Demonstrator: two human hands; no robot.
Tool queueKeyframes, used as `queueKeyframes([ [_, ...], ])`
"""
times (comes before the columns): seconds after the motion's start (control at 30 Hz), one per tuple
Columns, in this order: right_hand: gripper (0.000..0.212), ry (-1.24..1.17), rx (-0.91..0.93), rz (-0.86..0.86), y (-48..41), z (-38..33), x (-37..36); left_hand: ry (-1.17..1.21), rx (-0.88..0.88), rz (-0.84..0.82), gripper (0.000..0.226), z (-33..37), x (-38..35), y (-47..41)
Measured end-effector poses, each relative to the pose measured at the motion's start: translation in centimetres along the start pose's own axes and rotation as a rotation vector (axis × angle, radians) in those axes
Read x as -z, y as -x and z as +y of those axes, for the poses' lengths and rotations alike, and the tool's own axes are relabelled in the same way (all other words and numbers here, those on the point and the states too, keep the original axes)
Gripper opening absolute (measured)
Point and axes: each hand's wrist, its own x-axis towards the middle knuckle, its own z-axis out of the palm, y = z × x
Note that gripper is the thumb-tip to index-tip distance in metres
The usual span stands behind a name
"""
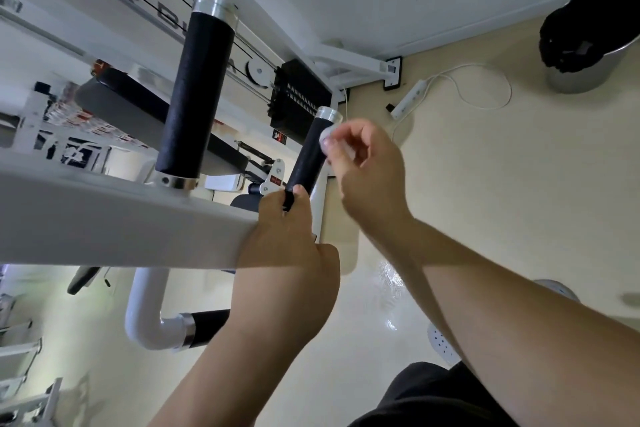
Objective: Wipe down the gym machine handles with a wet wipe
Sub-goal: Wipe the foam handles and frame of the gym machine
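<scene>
The person is wiping the smaller black handle [309, 154], so the wiping step looks to be underway on this grip. The right hand [363, 163] is pinching a small bunched wet wipe [326, 138] between thumb and fingertips, with the wipe touching the upper part of the handle just below its silver end cap [328, 113]. The left hand [287, 236] is curling its fingers around the handle's lower end, thumb and fingertips pressing together on the black foam there, seemingly steadying it.

The next move is probably calling for the wipe to be drawn down the foam toward the left fingers, which are covering the base; that hand is standing in the way and would need shifting so the bottom gets cleaned. The larger black handle [197, 90], well beyond the left fingers, and a third grip [207, 326] below them, are likely waiting their turn.

Past the right fingertips, a power strip [412, 99] with its white cord is lying on the floor, and a bin [585, 45] is standing well apart
</scene>
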Motion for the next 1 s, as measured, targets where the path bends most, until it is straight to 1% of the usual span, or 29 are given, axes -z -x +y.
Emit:
queueKeyframes([
  [0.1, 0.019, 0.013, 0.033, 0.070, -1.6, -0.5, 0.6, 0.036, 0.021, -0.007, 0.065, 0.2, 0.0, 0.0],
  [0.17, 0.022, 0.015, 0.017, 0.001, -0.5, -0.4, 0.5, 0.028, 0.026, -0.014, 0.064, 0.0, -0.1, -0.2],
  [0.23, 0.027, 0.082, 0.013, -0.100, 1.6, 0.2, 0.0, -0.004, -0.003, -0.003, 0.057, -0.3, -0.2, -0.2],
  [0.27, 0.025, 0.086, 0.001, -0.141, 2.8, 0.6, -0.4, -0.014, -0.020, 0.005, 0.052, -0.5, -0.3, -0.3],
  [0.33, 0.010, 0.010, -0.070, -0.208, 4.1, 1.1, -0.6, -0.020, -0.029, 0.005, 0.045, -0.6, -0.2, -0.3],
  [0.37, 0.008, -0.020, -0.087, -0.217, 3.9, 1.2, -0.6, -0.019, -0.029, 0.004, 0.046, -0.7, -0.2, -0.3],
  [0.4, 0.010, -0.019, -0.082, -0.207, 3.3, 1.1, -0.4, -0.009, -0.026, -0.001, 0.049, -0.7, -0.2, -0.2],
  [0.5, 0.013, -0.045, -0.092, -0.083, -0.3, 0.2, 0.3, 0.024, 0.011, -0.019, 0.062, -0.5, 0.0, -0.1],
  [0.6, 0.012, -0.136, -0.097, -0.016, -3.0, -0.7, 1.0, 0.058, 0.020, -0.020, 0.063, -0.1, 0.0, -0.1],
  [0.67, 0.010, -0.118, -0.118, -0.066, -2.4, -0.1, 0.8, 0.063, 0.016, -0.016, 0.062, -0.2, -0.1, -0.2],
  [0.77, 0.007, -0.072, -0.129, -0.198, 2.0, 1.5, -0.2, 0.051, -0.009, 0.007, 0.061, -0.5, -0.2, -0.4],
  [0.87, 0.016, -0.031, -0.078, -0.302, 4.8, 2.2, -0.8, 0.144, 0.045, 0.027, 0.068, -0.4, -0.2, -0.5],
  [0.93, 0.017, -0.018, -0.074, -0.287, 3.6, 1.8, -0.5, 0.201, 0.044, 0.034, 0.070, -0.4, -0.3, -0.4],
  [1.0, 0.011, -0.049, -0.104, -0.189, 0.7, 1.1, 0.2, 0.244, 0.038, 0.036, 0.069, -0.4, -0.4, -0.1],
])
